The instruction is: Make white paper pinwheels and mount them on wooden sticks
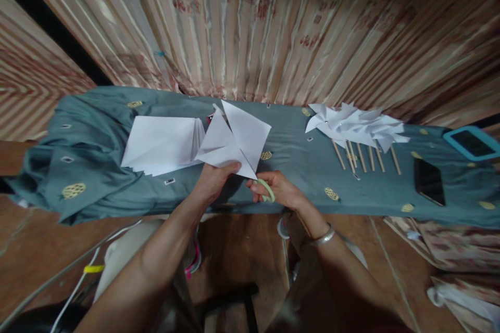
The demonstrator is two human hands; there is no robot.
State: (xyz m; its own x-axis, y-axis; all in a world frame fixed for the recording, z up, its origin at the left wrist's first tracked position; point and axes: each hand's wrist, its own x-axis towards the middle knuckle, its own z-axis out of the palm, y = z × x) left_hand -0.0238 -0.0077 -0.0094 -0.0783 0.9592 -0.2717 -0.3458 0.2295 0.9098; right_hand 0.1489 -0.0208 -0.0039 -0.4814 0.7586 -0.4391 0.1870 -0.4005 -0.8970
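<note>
A white square of paper (247, 132), slit inward from its corners, is held up over the cloth-covered bench. My left hand (216, 179) pinches its lower edge, thumb on top. Closed round the pale green handle of a pair of scissors (266, 190), my right hand (278, 187) is at the paper's bottom corner. The blades are hidden by the paper, so how far they are apart does not show. Just left of the held sheet lies a stack of white paper squares (160, 140), its right end fanned out.
Several white paper pinwheels (355, 124) on wooden sticks lie in a pile to the right. Farther right are a dark phone (429, 181) and a blue-framed tablet (472, 143). A small red item (210, 119) peeks out behind the held paper. Pleated curtains (250, 26) hang behind the bench.
</note>
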